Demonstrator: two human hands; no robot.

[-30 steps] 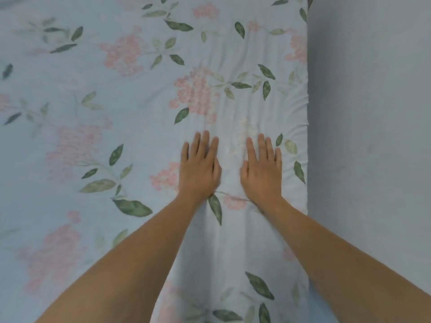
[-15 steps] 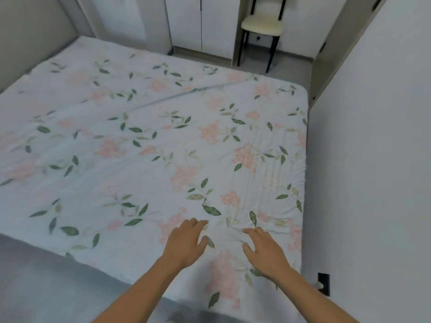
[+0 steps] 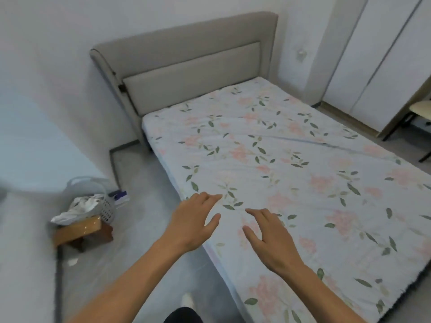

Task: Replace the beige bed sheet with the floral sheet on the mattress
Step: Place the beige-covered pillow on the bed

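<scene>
The floral sheet (image 3: 291, 173), pale with pink flowers and green leaves, lies spread over the whole mattress, with a long crease running across its far right half. My left hand (image 3: 193, 220) hovers over the near left edge of the bed, fingers relaxed and spread, holding nothing. My right hand (image 3: 268, 234) is beside it over the sheet, fingers also loosely spread and empty. I cannot tell whether either hand touches the fabric. No beige sheet is seen on the mattress.
A grey padded headboard (image 3: 186, 71) stands against the wall. On the floor to the left, a grey basket (image 3: 102, 206) holds crumpled cloth beside a small wooden stool (image 3: 79, 231). White wardrobe doors (image 3: 377, 57) and a chair (image 3: 417, 117) are at the far right.
Both hands lifted from pressing flat on the sheet by the wall. My view swung left across the bed to the headboard, and the hands now hover with spread fingers near the left edge.
</scene>
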